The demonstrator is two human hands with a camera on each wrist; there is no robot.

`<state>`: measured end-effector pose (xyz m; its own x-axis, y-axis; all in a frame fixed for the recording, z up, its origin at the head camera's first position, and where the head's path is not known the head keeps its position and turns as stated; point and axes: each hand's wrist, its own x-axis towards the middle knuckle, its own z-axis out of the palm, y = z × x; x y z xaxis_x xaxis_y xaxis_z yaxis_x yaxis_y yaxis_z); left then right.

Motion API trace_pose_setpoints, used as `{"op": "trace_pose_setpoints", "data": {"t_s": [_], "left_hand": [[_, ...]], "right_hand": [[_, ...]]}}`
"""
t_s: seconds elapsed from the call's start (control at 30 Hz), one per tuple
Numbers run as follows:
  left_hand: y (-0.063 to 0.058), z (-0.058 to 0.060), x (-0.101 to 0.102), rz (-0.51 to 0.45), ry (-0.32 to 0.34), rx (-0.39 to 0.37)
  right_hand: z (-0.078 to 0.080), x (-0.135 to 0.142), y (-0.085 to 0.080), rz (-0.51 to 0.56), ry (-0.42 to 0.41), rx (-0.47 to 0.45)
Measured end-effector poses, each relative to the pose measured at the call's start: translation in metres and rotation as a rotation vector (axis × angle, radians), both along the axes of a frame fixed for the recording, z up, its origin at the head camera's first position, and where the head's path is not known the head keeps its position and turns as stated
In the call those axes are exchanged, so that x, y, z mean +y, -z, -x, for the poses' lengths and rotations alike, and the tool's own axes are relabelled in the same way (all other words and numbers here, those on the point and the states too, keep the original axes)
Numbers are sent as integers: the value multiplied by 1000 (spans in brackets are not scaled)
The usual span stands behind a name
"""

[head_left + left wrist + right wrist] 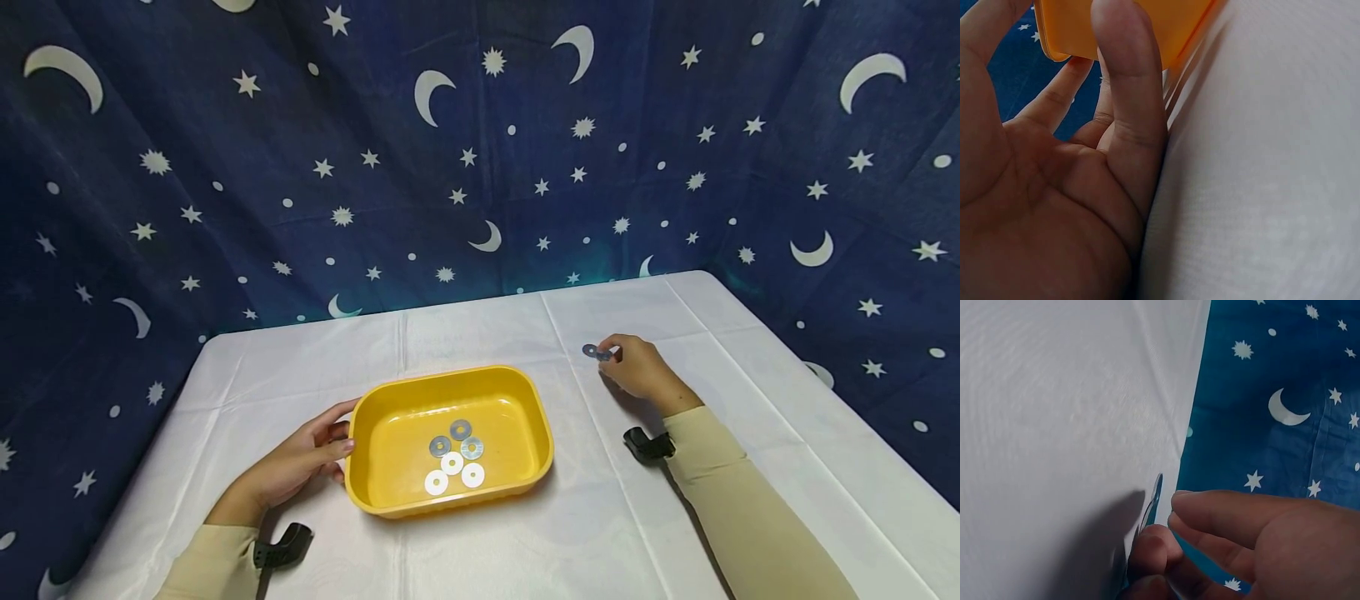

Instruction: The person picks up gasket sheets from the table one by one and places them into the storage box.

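Note:
A yellow tray [448, 377] stands on the white table, with several flat metal washers [461, 429] lying on its floor, some grey and some shining white. My left hand [300, 458] is at the tray's left end, its fingers spread and touching the wall and rim. In the left wrist view those fingers reach up to the tray's edge [1063, 25]. To the right of the tray, my right hand [637, 367] pinches metal washers [590, 351] at its fingertips; two overlapping ones show. The right wrist view has them nearly edge-on.
A white cloth [465, 554] covers the table. Behind and at the sides hangs a dark blue curtain [390, 192] with moons and stars. Black bands with a camera sit on the left wrist [285, 546] and right wrist [647, 446].

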<state>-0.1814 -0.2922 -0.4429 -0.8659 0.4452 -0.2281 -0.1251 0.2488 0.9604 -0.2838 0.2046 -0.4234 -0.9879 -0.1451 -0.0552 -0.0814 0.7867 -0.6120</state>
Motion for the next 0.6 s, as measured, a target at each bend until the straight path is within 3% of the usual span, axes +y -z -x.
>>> {"op": "trace_pose_setpoints", "data": {"t_s": [0.2,0.6], "left_hand": [[0,0,0,-1,0,4],[0,-1,0,9,-8,0]], "right_hand": [[2,6,3,-25,-11,41],[5,10,6,-54,-21,29]]}}
